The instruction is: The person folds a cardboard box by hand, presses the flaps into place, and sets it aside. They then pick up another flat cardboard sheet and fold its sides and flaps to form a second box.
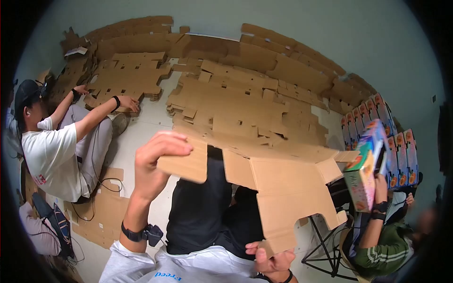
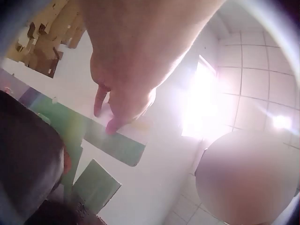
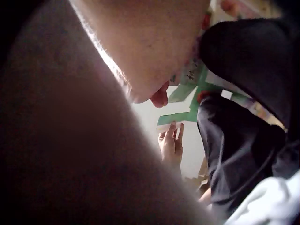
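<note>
Your head camera looks forward and down over your lap [image 1: 200, 207], a wide view with your left hand [image 1: 158, 153] at 9 o'clock, your right hand [image 1: 274, 262] at 5 and the cardboard sheet [image 1: 288, 184] between. Your left-wrist camera sits close, forearm [image 2: 140, 42] at 12, facing past the fingers; it shares the stacked cardboard [image 2: 42, 54], at 10, with the head view. Your right-wrist camera, equally close, shares the sheet's green side with it and sights your left hand at 5.
</note>
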`<move>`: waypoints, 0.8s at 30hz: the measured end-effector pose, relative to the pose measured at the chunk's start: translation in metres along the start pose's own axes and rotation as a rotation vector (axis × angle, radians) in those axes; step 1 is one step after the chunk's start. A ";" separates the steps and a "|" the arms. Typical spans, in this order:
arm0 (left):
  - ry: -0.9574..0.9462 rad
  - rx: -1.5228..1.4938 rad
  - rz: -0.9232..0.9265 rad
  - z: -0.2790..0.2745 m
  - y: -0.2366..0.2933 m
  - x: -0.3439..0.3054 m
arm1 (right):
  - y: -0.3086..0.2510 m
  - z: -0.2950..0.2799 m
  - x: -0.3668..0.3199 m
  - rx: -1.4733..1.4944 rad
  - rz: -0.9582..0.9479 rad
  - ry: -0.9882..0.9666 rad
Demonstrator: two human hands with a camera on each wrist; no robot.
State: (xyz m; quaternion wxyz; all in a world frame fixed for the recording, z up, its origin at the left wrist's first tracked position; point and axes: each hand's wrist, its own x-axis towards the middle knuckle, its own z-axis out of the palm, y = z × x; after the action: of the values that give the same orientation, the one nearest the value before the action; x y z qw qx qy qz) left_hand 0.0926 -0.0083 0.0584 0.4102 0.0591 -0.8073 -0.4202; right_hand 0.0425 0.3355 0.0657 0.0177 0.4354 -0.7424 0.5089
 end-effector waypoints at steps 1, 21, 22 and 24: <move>0.007 0.010 0.038 -0.005 0.001 -0.009 | -0.005 0.003 -0.013 0.043 0.076 -0.004; -0.339 -0.369 -0.734 0.029 0.077 -0.082 | 0.071 0.099 -0.138 -0.251 -0.585 -0.157; -0.303 -0.020 -0.531 0.044 0.082 -0.082 | 0.071 0.103 -0.142 -0.236 -0.527 -0.169; -0.157 -0.137 -0.717 0.076 0.082 -0.080 | 0.069 0.103 -0.138 -0.120 -0.400 -0.254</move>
State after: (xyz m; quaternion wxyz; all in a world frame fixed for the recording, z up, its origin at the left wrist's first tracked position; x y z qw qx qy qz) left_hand 0.1110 0.1269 0.0453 0.1767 0.2780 -0.7343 -0.5936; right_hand 0.1250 0.3497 -0.0999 0.0506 0.6323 -0.6667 0.3914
